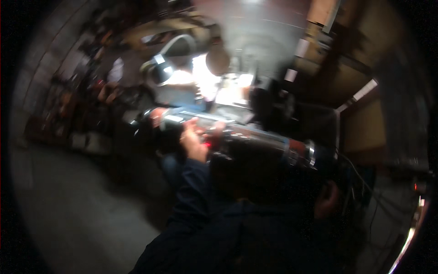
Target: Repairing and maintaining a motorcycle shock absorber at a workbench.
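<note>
Tube (264, 138) runs crosswise at mid-view, in front of the person, left end a bit higher in view. Shiny, with a reddish band (297, 147) toward the right end and a bright metal ring (311, 153) just beyond; the left end also looks reddish. Blur; exact kind unclear. Left hand (195, 142) is at the tube's near side, left of its middle, fingers up against or just before it; can't tell if it grips. Small red light (207, 145) right beside that hand. Right hand (327, 199) is lower right, in shadow, fingers look curled, apart from the tube and well apart from the left hand; can't tell if it holds anything. Dark sleeve (194, 182) on the left arm. Beyond the tube: strong glare, round brown disc (217, 61), dark machine part (269, 102). Cable (358, 172) near the right hand. Grey floor (68, 205) lower left.
</note>
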Demonstrator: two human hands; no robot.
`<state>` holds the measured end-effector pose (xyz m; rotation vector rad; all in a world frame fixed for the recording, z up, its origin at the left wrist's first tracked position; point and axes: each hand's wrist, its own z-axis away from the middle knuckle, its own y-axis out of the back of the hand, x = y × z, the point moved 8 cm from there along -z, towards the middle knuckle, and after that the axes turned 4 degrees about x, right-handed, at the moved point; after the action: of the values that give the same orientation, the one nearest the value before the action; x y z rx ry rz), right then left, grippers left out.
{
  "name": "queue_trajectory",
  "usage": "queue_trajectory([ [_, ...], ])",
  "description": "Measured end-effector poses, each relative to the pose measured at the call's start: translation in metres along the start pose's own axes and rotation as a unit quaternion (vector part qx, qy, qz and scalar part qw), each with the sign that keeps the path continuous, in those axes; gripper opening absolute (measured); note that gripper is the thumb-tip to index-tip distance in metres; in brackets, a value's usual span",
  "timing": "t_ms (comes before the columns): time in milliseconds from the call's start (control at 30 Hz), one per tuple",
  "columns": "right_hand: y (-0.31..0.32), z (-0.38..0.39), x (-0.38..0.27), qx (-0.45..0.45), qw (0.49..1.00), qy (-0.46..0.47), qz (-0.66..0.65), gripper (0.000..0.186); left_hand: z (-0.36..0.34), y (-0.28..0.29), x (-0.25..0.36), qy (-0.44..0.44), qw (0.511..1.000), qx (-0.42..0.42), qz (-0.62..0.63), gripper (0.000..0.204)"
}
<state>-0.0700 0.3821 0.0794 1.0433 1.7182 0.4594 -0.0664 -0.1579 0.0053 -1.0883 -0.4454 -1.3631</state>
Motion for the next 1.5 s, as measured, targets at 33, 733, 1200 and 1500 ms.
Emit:
queue_trajectory([
  [33, -0.006, 0.001, 0.006, -0.022, 1.000, -0.016, 0.008, 0.026, 0.016, -0.007, 0.005, -0.012, 0.999, 0.033, -0.008, 0.010],
  [733, -0.102, 0.081, -0.106, -0.521, 0.612, -0.240, -0.545, 0.059, 0.226, -0.023, -0.048, -0.179, 0.828, -0.391, -0.359, 0.062],
  [1200, -0.012, -0.026, 0.163, -0.080, 0.963, -0.219, -0.135, 0.033, 0.106, -0.067, 0.084, -0.571, 0.730, -0.160, -0.340, 0.030],
  [1500, -0.121, -0.013, 0.353, -0.167, 0.932, -0.081, 0.312, 0.041, -0.018, -0.059, 0.124, -0.592, 0.496, -0.102, -0.627, 0.012],
])
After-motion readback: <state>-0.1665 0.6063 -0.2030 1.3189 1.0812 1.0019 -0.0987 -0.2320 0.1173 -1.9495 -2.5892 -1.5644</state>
